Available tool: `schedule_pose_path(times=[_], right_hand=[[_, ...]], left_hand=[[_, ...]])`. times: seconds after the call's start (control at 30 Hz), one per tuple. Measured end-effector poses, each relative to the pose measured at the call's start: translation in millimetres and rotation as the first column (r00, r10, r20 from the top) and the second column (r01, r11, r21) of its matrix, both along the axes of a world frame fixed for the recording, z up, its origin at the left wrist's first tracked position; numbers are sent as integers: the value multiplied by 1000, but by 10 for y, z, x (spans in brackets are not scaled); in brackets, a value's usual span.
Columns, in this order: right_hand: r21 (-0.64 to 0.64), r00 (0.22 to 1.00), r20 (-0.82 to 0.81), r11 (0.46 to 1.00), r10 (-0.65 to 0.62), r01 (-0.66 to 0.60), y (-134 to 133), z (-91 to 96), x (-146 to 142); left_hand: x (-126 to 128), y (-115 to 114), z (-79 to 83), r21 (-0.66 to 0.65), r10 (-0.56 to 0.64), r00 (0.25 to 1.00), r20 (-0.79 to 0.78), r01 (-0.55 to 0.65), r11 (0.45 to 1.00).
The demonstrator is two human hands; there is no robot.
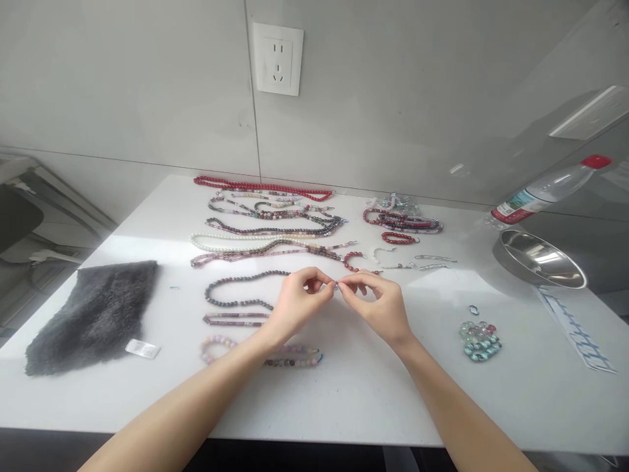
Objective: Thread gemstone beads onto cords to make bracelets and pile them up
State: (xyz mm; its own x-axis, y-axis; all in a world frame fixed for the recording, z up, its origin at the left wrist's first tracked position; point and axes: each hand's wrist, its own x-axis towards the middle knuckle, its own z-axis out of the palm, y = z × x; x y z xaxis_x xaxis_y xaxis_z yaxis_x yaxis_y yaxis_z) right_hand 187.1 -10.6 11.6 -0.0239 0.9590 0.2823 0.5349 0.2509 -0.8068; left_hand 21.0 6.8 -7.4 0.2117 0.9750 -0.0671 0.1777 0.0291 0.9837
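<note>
My left hand (pixel 305 298) and my right hand (pixel 376 301) meet fingertip to fingertip above the middle of the white table (pixel 373 400). Both pinch at a tiny bluish piece (pixel 337 286), mostly hidden by the fingers and too small to name. A dark bead strand (pixel 230 301) and a brownish bead strand (pixel 230 320) lie beside and partly behind my left hand. Under the left forearm is a pastel bead strand (pixel 216 342). Just beyond the fingertips sits a short red bead strand (pixel 350 262).
Several bead strands, among them a red necklace (pixel 265 187) and white pearls (pixel 211 244), fill the back. At right stand a metal bowl (pixel 540 259) and a plastic bottle (pixel 531 196), near turquoise beads (pixel 484 349). A dark furry cloth (pixel 98 314) lies left; a wall rises behind.
</note>
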Motion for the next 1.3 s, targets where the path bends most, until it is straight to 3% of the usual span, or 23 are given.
schedule_pose_path(times=[0.13, 0.27, 0.43, 0.6, 0.93, 1.3], right_hand=[[-112, 996, -83, 993, -43, 34, -8, 12, 7], [-191, 985, -151, 980, -80, 50, -12, 5, -2], [-215, 983, -155, 975, -96, 61, -2, -11, -8], [-214, 987, -135, 975, -87, 57, 3, -2, -2], [-206, 986, -152, 978, -70, 37, 7, -18, -21], [-155, 987, -128, 985, -96, 76, -23, 6, -66]], left_hand=[[5, -8, -12, 62, 7, 1000, -6, -7, 998], [20, -27, -18, 204, 20, 999, -39, -12, 979], [42, -62, -46, 404, 28, 994, -102, 16, 915], [57, -69, -122, 521, 37, 991, -132, 38, 852], [73, -81, -168, 610, 74, 977, -201, 66, 790], [76, -89, -151, 617, 92, 962, -258, 91, 782]])
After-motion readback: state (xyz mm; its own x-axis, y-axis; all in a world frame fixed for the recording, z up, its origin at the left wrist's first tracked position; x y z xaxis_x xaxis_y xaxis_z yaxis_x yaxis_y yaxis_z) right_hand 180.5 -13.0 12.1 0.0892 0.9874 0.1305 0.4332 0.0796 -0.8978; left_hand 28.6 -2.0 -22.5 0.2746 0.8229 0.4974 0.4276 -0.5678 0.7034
